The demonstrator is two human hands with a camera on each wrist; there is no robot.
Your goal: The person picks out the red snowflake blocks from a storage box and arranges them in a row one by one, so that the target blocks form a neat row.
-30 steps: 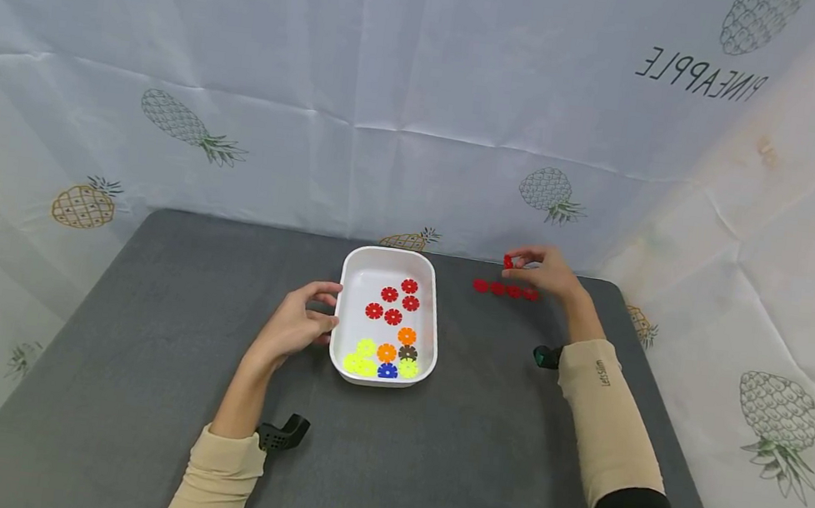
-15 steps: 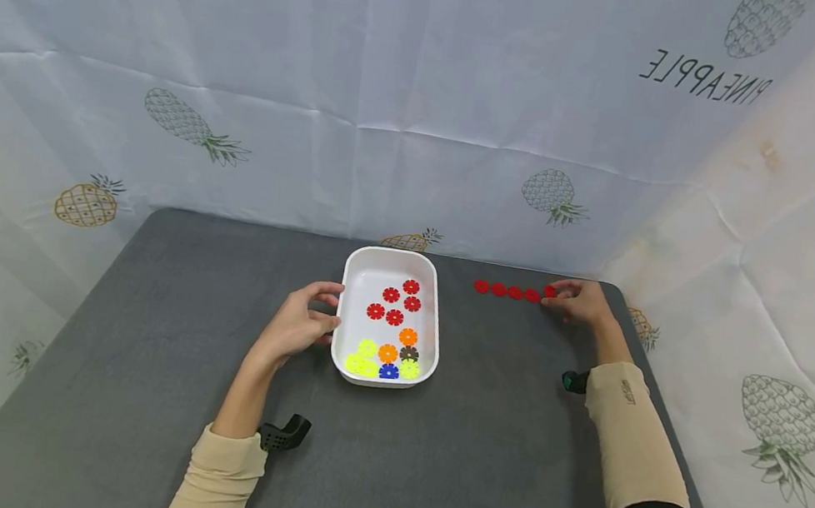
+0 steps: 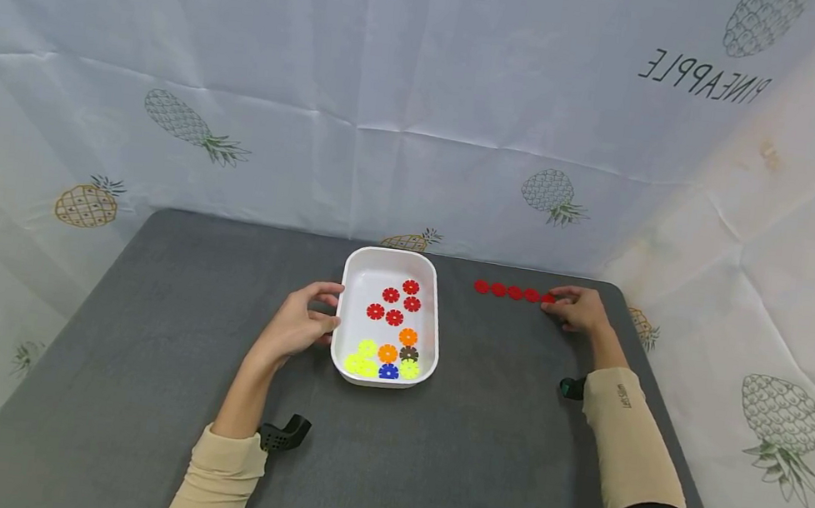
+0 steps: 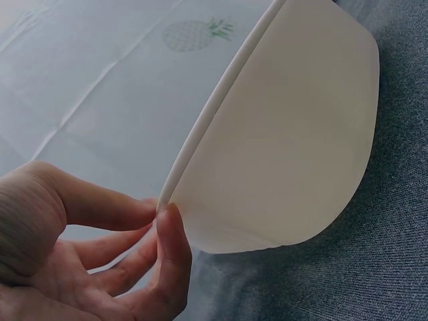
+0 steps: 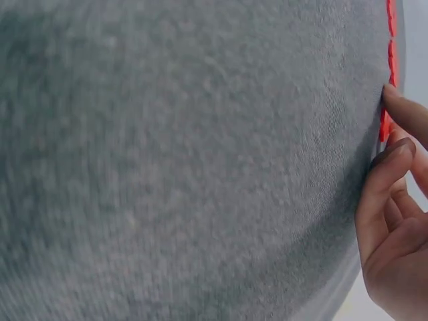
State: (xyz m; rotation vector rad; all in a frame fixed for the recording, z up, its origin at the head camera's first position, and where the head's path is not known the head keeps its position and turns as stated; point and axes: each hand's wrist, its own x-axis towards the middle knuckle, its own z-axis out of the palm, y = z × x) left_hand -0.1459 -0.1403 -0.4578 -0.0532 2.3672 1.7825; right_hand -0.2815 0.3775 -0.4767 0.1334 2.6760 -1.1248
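Observation:
My left hand pinches the left rim of a white plastic tray; in the left wrist view, fingertips meet at the edge of the tray. Inside lie red notched discs, yellow discs, orange discs, a blue disc and a brown disc. At the far right, a row of red notched discs lies on the table. My right hand pinches the red disc at the row's right end, partly covering it.
The grey cloth-covered table ends at a far edge just behind the red row. A white curtain printed with pineapples hangs behind it and along both sides. Each wrist wears a dark camera mount.
My right hand has moved right with a red disc, from above the row to its right end, and lowered it into line there. The left hand and tray stay put.

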